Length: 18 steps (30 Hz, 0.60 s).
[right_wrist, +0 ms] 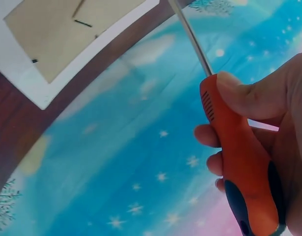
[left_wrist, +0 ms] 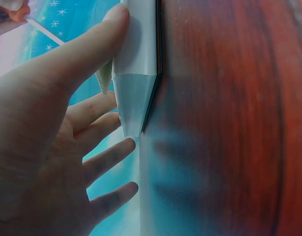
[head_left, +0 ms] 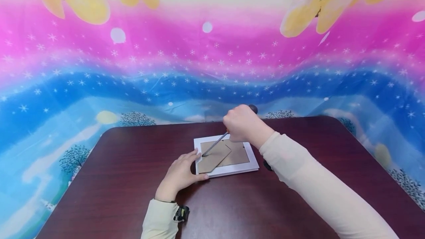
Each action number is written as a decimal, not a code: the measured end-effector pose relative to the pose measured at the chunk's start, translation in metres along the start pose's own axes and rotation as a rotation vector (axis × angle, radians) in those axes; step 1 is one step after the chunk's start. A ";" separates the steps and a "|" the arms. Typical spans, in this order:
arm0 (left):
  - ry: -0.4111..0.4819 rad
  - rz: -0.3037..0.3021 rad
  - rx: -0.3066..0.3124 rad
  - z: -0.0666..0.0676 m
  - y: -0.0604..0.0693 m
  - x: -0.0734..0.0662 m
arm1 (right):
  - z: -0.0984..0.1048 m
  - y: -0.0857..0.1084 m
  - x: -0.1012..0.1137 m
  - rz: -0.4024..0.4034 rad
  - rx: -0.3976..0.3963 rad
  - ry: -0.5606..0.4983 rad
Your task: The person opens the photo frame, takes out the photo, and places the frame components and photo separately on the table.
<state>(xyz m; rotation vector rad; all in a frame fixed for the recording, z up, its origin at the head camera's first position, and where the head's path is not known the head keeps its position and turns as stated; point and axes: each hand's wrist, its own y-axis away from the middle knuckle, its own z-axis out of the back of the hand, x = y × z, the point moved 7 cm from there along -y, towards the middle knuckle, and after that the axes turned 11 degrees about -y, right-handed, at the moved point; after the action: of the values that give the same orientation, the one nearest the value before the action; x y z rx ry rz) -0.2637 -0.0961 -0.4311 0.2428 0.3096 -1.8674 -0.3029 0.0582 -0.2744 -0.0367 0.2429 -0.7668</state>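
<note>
A white picture frame (head_left: 232, 168) lies back side up on the table, its brown backing board (head_left: 238, 155) and stand flap (head_left: 214, 159) showing. My left hand (head_left: 179, 174) rests at the frame's near left corner. Its thumb touches the near side, while the fingers spread fairly straight along the left side. My right hand (head_left: 244, 124) grips a screwdriver with an orange and black handle (right_wrist: 239, 152). The metal shaft (head_left: 216, 145) slants down to the left, its tip at the left edge of the backing, near my left fingers. Small dark tabs (right_wrist: 35, 61) show at the backing's edge.
The dark red-brown table (head_left: 132, 180) extends around the frame. Behind it hangs a printed cloth (head_left: 186, 65) with snowflakes and trees, close to the far table edge. A black strap device (head_left: 181, 214) sits on the left wrist.
</note>
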 end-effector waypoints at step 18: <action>-0.012 0.000 -0.011 -0.002 -0.001 0.002 | 0.014 -0.014 0.035 0.088 0.044 0.188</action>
<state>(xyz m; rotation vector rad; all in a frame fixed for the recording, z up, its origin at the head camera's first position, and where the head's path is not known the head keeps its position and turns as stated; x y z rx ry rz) -0.2654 -0.0966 -0.4329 0.2242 0.3112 -1.8659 -0.2848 0.0234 -0.2664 0.0875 0.4036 -0.6882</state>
